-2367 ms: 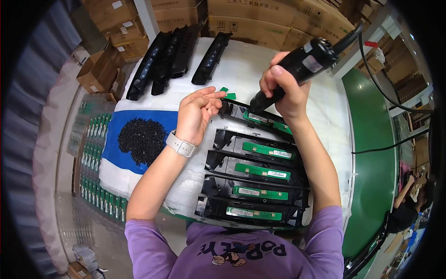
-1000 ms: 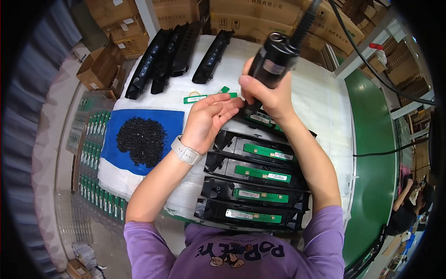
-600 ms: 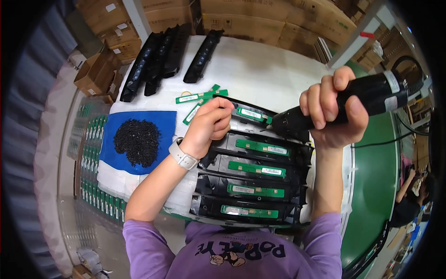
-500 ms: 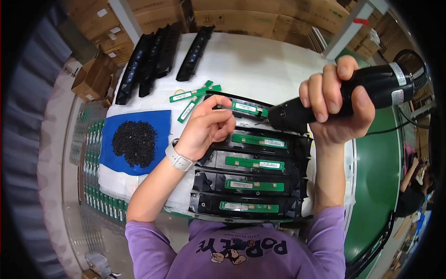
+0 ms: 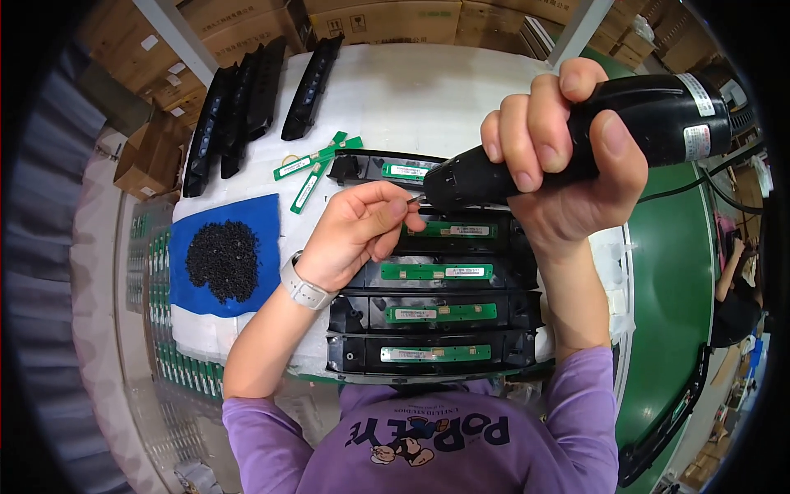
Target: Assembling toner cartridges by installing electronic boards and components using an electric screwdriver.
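My right hand (image 5: 568,156) is wrapped round a black electric screwdriver (image 5: 650,107), its nose tilted down to the left. At the nose, the short metal bit (image 5: 417,199) meets the pinched thumb and forefinger of my left hand (image 5: 354,226). Whatever small piece lies between those fingertips is too small to make out. Beneath both hands lies a stack of long black plastic housings (image 5: 350,317), each with a green circuit board (image 5: 436,272) set in it. The farthest housing (image 5: 350,169) is partly covered by the screwdriver's nose.
A blue cloth (image 5: 185,288) with a heap of small black screws (image 5: 222,259) lies to the left. Loose green circuit boards (image 5: 309,189) rest beyond my left hand. More black housings (image 5: 309,90) stand at the far left. A cable (image 5: 679,191) trails right from the screwdriver.
The screwdriver has moved left and my left hand has come to its tip, fingers now pinched at the bit. The whole view has shifted slightly.
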`<state>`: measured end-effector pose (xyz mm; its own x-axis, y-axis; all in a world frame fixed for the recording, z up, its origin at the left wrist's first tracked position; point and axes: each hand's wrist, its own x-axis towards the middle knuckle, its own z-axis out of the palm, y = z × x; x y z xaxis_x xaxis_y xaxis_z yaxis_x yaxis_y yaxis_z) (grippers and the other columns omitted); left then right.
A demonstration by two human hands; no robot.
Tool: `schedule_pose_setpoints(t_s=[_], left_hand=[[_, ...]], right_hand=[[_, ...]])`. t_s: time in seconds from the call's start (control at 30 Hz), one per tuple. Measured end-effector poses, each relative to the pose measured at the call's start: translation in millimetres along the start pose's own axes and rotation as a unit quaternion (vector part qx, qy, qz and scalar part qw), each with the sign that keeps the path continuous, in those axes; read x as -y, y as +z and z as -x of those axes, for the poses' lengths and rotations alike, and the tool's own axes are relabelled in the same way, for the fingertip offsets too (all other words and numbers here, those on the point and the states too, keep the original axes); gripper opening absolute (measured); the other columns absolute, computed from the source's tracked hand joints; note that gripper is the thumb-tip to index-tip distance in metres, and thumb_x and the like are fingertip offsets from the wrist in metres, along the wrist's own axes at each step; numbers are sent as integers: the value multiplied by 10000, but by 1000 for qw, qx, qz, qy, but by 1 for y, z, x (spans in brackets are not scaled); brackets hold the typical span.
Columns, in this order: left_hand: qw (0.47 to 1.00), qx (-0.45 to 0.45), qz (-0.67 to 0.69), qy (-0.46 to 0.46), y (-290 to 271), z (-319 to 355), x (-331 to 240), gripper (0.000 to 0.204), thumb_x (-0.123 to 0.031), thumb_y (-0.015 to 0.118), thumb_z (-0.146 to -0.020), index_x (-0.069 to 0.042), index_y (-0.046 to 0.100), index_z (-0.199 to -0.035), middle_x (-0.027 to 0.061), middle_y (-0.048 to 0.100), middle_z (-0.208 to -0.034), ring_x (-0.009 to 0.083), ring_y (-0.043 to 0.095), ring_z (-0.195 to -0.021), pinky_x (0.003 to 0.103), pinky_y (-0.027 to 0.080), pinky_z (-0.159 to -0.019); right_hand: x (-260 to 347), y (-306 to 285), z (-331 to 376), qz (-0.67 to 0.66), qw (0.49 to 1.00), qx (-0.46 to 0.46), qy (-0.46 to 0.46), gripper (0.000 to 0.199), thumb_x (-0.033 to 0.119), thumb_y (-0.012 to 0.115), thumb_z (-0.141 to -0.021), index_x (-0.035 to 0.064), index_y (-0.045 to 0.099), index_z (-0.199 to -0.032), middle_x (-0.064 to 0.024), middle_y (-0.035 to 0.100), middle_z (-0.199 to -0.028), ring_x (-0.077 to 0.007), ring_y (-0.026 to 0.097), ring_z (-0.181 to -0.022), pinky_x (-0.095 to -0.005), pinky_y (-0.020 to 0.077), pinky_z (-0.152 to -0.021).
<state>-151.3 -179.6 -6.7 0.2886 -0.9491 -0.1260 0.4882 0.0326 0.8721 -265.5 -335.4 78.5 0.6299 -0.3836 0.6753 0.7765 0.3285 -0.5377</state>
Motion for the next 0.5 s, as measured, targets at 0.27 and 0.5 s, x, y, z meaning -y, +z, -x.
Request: schedule_pose_setpoints(t_s=[0.27, 0.5], left_hand=[[999, -11, 36, -9, -4, -1, 5, 131, -147, 544, -914, -33, 560, -977, 70, 632, -829, 31, 412, -451, 162, 325, -415], [998, 16, 57, -22, -5, -2, 4, 152, -123, 567, -897, 6, 605, -966, 102, 646, -800, 56, 460, -468, 173, 360, -437]], right_hand=[[-1, -9, 2, 40, 997, 65, 23, 298, 297, 477, -862, 68, 493, -1053, 5, 463, -633, -118, 443, -501, -314, 397, -624], [0, -8, 2, 40, 996, 79, 31, 298, 298, 476, -862, 66, 498, -1048, 7, 460, -633, -113, 440, -500, -305, 396, -622]])
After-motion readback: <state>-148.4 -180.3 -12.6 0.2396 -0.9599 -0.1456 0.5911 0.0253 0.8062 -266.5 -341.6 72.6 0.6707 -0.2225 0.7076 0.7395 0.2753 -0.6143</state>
